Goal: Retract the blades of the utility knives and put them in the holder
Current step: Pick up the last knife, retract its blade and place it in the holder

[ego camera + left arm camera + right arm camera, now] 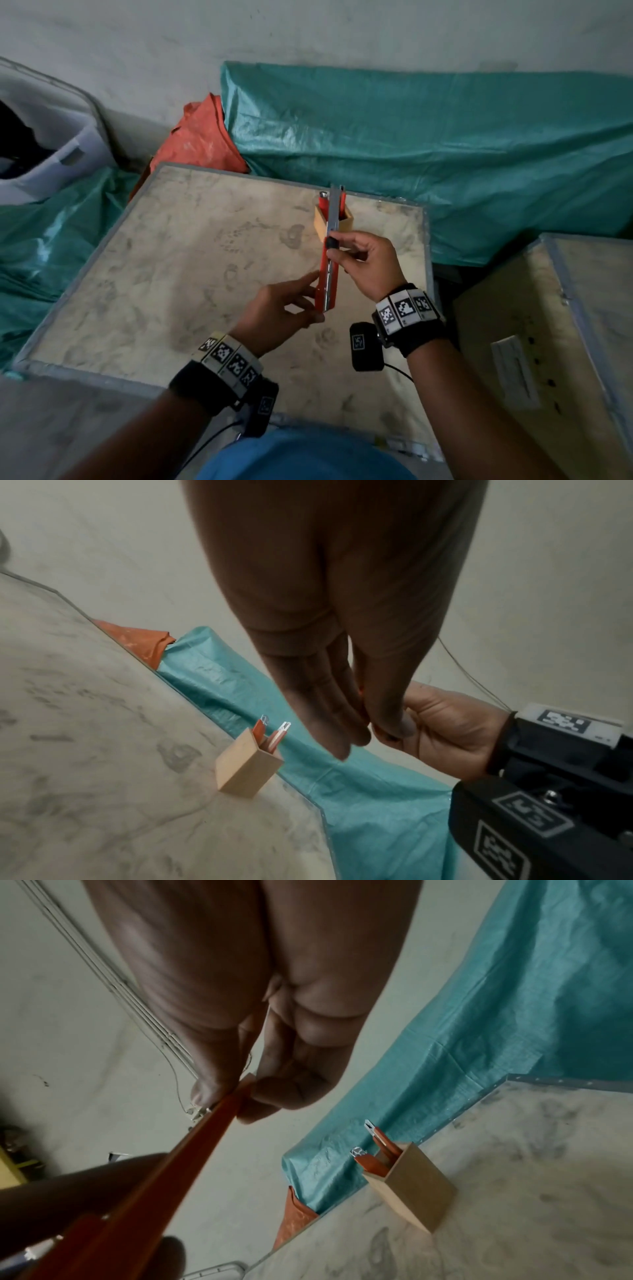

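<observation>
A red utility knife (327,277) stands upright in the air over the table, between both hands. Its grey blade (334,209) sticks out upward, in front of the wooden holder (346,223). My left hand (313,297) pinches the knife's lower end. Higher up, my right hand (337,247) pinches the body at the black slider (331,243). Two red knives (322,202) stand in the holder (245,767), also shown in the right wrist view (416,1183). The held knife (192,1153) runs from my right hand (240,1096) toward the left one.
The holder stands near the far edge of a dusty, metal-rimmed table (171,274). A teal tarp (445,154) and an orange cloth (202,137) lie behind it. A white plastic bin (51,154) is at far left, a second crate (548,325) at right.
</observation>
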A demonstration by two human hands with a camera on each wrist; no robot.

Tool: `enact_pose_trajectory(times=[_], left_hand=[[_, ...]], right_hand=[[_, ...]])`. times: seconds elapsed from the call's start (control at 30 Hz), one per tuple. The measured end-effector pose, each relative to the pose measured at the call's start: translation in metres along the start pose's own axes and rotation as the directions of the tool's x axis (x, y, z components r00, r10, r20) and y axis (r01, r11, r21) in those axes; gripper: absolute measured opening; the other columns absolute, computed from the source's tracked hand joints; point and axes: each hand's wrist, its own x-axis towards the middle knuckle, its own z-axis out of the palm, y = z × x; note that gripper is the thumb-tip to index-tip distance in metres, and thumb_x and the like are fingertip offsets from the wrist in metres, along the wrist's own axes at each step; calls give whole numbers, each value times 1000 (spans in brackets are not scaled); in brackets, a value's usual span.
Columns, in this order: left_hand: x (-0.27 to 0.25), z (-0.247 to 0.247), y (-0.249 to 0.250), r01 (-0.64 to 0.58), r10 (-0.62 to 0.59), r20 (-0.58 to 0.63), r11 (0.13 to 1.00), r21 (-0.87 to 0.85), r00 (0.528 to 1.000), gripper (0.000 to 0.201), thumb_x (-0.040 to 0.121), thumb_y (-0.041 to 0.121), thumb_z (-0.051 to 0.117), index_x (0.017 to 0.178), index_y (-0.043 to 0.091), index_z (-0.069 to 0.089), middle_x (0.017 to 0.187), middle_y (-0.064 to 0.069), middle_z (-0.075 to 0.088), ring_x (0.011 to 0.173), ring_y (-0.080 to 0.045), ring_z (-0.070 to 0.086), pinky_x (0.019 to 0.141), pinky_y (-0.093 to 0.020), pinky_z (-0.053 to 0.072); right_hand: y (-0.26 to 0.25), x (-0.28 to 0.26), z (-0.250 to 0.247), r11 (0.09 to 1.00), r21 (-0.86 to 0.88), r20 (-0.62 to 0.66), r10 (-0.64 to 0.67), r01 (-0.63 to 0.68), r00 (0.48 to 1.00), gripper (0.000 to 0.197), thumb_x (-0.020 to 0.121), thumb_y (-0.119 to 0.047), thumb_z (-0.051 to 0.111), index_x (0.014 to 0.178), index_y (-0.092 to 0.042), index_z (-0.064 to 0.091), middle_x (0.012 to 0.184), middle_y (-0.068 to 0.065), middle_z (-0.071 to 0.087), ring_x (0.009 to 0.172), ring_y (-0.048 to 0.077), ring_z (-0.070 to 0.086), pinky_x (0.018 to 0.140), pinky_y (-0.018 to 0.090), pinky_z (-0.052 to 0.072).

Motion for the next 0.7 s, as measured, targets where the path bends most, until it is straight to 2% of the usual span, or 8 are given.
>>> enact_pose_trajectory(times=[0.1, 0.13, 0.2, 0.3, 0.37, 0.47, 0.6, 0.7], left_hand=[[-5, 21, 5, -11, 11, -64, 1000, -14, 998, 75, 67, -1, 85, 133, 19, 56, 105, -6, 73, 85, -22, 70, 68, -9, 56], [-5, 25, 6, -26, 25, -82, 1000, -11, 996, 72, 66, -1, 86, 130, 18, 58, 104, -7, 73, 84, -20, 70, 68, -7, 54], [-7, 30, 7, -40, 38, -107, 999, -20, 994, 66, 67, 0, 85, 127, 16, 62, 105, -8, 73, 83, -17, 71, 69, -14, 59], [-9, 33, 7, -18, 17, -105, 1000, -9, 994, 63, 69, 3, 85, 126, 17, 63, 107, -3, 72, 86, -15, 72, 77, -33, 63], [-8, 32, 6, -16, 13, -93, 999, -32, 996, 63, 69, 0, 84, 126, 18, 63, 106, -4, 72, 87, -17, 72, 80, -38, 62], [-4, 28, 6, -35, 28, -75, 995, -90, 997, 66, 69, -12, 79, 124, 19, 63, 105, -12, 70, 85, -22, 71, 72, -34, 64], [0, 16, 8, -52, 39, -82, 985, -165, 996, 62, 71, -20, 73, 123, 14, 62, 103, -16, 67, 70, -8, 69, 67, -29, 64], [5, 2, 7, -72, 50, -108, 975, -212, 993, 66, 75, -20, 70, 117, 31, 62, 97, -6, 65, 68, -8, 66, 70, -38, 65]], right_hand=[[2, -5, -17, 1000, 6, 35, -13, 13, 999, 31, 80, -7, 79, 110, -12, 75, 107, 2, 77, 96, 10, 74, 84, 26, 59], [2, -6, -20, 1000, 13, 43, -15, 14, 999, 31, 80, -7, 79, 111, -12, 74, 107, 2, 77, 95, 10, 74, 83, 25, 59], [1, -8, -25, 1000, 26, 56, -15, 14, 998, 31, 81, -7, 78, 112, -11, 74, 107, 3, 77, 91, 7, 74, 80, 24, 59], [-2, -10, -29, 999, 37, 71, -4, 1, 997, 29, 84, -5, 75, 112, -10, 74, 107, 3, 77, 82, 1, 71, 73, 21, 57], [-6, -11, -32, 999, 39, 71, 3, -6, 997, 28, 85, -5, 74, 112, -9, 74, 108, 4, 77, 83, 3, 72, 72, 20, 57], [-12, -11, -34, 999, 35, 64, 6, -8, 998, 28, 85, -3, 73, 112, -9, 74, 109, 4, 77, 92, 9, 75, 77, 22, 59], [-19, -10, -23, 1000, 6, 98, 12, -13, 995, 26, 84, -2, 74, 109, -10, 74, 105, 3, 77, 93, 12, 75, 79, 26, 61], [-23, -9, -8, 1000, -24, 146, 19, -16, 989, 25, 83, -5, 76, 106, -15, 75, 104, 3, 78, 95, 6, 74, 86, 29, 60]])
